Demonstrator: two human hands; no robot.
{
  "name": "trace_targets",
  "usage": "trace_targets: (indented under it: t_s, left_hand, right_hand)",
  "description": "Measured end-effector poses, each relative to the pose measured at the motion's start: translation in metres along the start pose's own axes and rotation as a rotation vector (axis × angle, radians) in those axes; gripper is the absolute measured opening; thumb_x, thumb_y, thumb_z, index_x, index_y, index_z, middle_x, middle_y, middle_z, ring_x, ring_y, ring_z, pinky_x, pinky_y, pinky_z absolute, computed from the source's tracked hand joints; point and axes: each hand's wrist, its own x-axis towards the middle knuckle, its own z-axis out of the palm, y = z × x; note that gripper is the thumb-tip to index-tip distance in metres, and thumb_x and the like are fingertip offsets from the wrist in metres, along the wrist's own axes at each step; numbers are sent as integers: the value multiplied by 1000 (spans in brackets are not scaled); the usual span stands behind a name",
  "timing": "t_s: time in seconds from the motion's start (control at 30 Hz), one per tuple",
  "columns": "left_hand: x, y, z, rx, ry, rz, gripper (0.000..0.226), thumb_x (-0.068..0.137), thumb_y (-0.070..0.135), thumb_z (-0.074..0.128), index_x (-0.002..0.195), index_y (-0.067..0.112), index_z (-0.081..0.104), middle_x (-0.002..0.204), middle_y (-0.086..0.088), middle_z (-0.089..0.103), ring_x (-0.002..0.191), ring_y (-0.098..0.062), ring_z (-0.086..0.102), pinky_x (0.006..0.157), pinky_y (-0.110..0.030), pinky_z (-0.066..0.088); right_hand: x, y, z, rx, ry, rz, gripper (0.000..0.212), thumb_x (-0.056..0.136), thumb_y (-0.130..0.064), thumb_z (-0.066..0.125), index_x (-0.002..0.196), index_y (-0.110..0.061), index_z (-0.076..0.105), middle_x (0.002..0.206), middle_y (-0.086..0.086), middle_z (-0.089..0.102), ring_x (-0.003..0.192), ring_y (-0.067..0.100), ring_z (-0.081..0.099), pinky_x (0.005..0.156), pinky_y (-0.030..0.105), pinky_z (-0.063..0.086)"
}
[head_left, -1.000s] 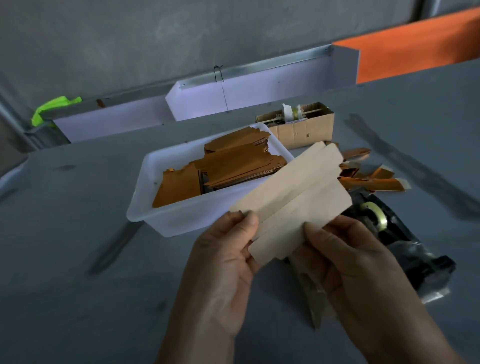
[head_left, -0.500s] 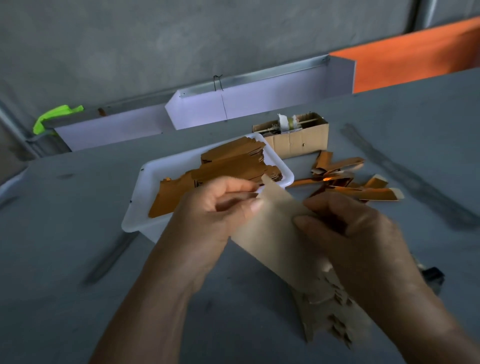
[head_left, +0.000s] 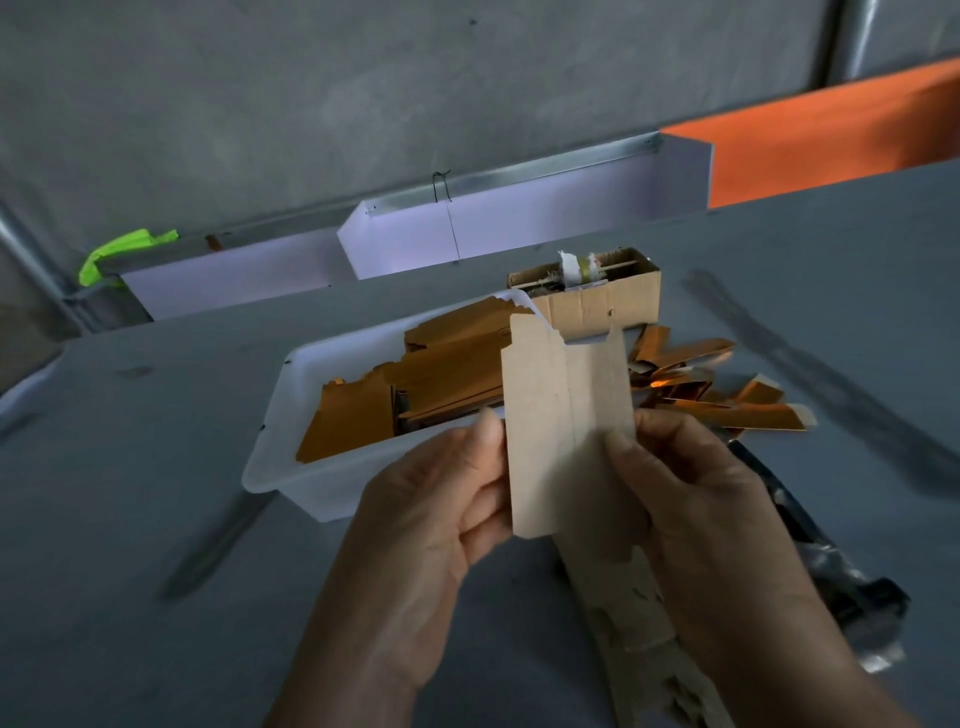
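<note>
Grey counter (head_left: 130, 519) with white tub (head_left: 280, 415) and box (head_left: 597, 306).
Upright card (head_left: 566, 431), pinched by left hand (head_left: 426, 519) and right hand (head_left: 696, 499), hides the tub's corner; gold strips (head_left: 727, 410) lie beside.

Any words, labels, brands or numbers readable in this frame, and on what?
None can be read. The brown card blank held by the left hand and right hand shows a plain face; the white tray, the gold pieces in it and the cardboard box behind carry no legible print.
</note>
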Motion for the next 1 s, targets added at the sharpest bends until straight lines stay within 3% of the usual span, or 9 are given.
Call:
trace_targets:
  t_s: [0.13, 0.33, 0.5, 0.63, 1.0]
  left_hand:
    - [1, -7, 1, 81, 112, 67, 29, 74, 16, 64, 101, 13, 74, 102, -6, 75, 94, -23, 72, 74, -31, 60]
    - [1, -7, 7, 141, 181, 60, 18, 85, 2, 62, 88, 13, 75, 95, -6, 76, 91, -23, 73, 70, -31, 60]
    - [0, -7, 15, 276, 268, 119, 25, 83, 4, 66, 77, 27, 75, 84, 3, 76, 84, -18, 72, 75, -39, 60]
    - [-3, -7, 20, 338, 289, 128, 27, 82, 8, 68, 76, 33, 74, 80, 7, 75, 79, -12, 72, 79, -39, 59]
    - [-3, -9, 21, 385, 319, 163, 25, 81, 10, 70, 79, 35, 73, 77, 8, 74, 75, -10, 70, 76, -36, 60]
  right_hand:
    - [-4, 1, -2, 62, -27, 35, 12, 79, -30, 63, 88, -28, 70, 94, -12, 70, 94, 19, 63, 54, 24, 51]
    - [-8, 1, -8, 58, -60, 29, 26, 63, -40, 61, 86, -32, 70, 96, -10, 71, 98, 21, 62, 69, 37, 52]
    - [-12, 1, -13, 74, -67, 16, 27, 62, -39, 62, 85, -30, 71, 95, -9, 72, 96, 21, 63, 68, 38, 54]
    - [-15, 2, -16, 84, -68, 11, 24, 63, -38, 63, 84, -29, 72, 94, -4, 73, 95, 23, 65, 78, 44, 53]
    - [-16, 0, -16, 124, -76, 47, 19, 64, -32, 64, 80, -26, 73, 94, 0, 73, 92, 24, 66, 81, 50, 55]
